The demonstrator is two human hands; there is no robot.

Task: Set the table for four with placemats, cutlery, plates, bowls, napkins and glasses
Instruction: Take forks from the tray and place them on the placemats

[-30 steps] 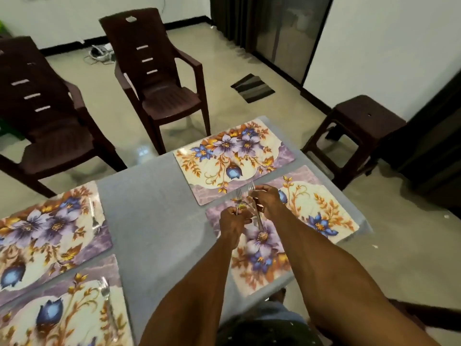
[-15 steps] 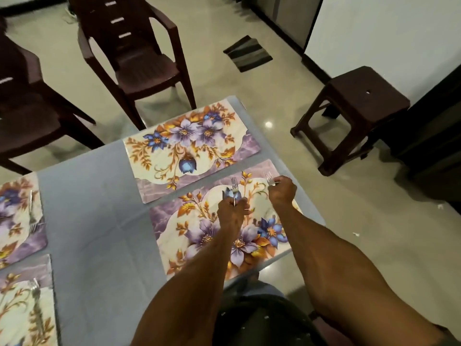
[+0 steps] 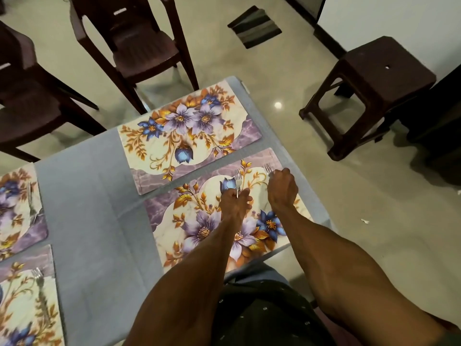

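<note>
Tabletop (image 3: 94, 221): grey cloth surface carrying four floral placemats, two at the right end and two at the left edge of view.

Near right placemat (image 3: 179, 221): lies flat at the near right corner of the tabletop, just beside the far right placemat (image 3: 189, 136), their long edges almost meeting. Both hands are over its far half.

Left hand (image 3: 235, 199): fingers clenched around the handle of a fork (image 3: 238, 179). The tines point away from the person and stand over the blue bud printed on the mat. Whether the fork touches the mat cannot be told.

Right hand (image 3: 283, 187): fingers clenched around a second fork (image 3: 268, 169). Only the tines show, projecting past the knuckles near the right end of the same mat; the handle is hidden inside the fist.

Far left placemat (image 3: 15, 211): a piece of cutlery lies along it, too blurred to identify.

Near left placemat (image 3: 27, 300): a fork (image 3: 37, 274) lies on it, tines toward the far side.

Surroundings: two dark plastic chairs (image 3: 139, 46) stand on the tiled floor beyond the tabletop, a dark stool (image 3: 374, 83) to the right, a striped doormat (image 3: 254, 27) farther off.
</note>
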